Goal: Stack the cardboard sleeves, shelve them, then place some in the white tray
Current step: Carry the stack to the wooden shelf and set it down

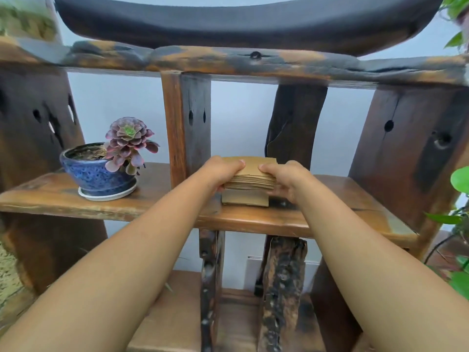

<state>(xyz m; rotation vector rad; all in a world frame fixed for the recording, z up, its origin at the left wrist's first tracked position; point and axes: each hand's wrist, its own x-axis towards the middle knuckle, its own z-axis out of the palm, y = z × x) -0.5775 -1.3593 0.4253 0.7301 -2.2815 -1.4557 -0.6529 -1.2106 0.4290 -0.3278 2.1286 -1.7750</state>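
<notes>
left hand (220,171) and right hand (285,179) clamped on opposite ends of upper cardboard sleeves (250,177), over a smaller pile near wooden shelf (253,219) front edge, right of potted succulent (101,171). probably light, slippery, prone to fanning; best squeezed at both ends.

1. The cardboard sleeves (250,177) are plain brown card, matt and unprinted, with layered edges along the stack's side.
2. The wooden shelf (330,199) is dark, rustic timber — varnished to a soft sheen on the boards, with knots, holes and scorched-looking patches.
3. The lower posts (281,288) look rough and gnarled, bark-like.
4. The blue pot (95,177) is glazed ceramic, glossy and speckled, on a smooth white saucer (106,195).
5. The succulent (129,142) has waxy purple leaves.
</notes>
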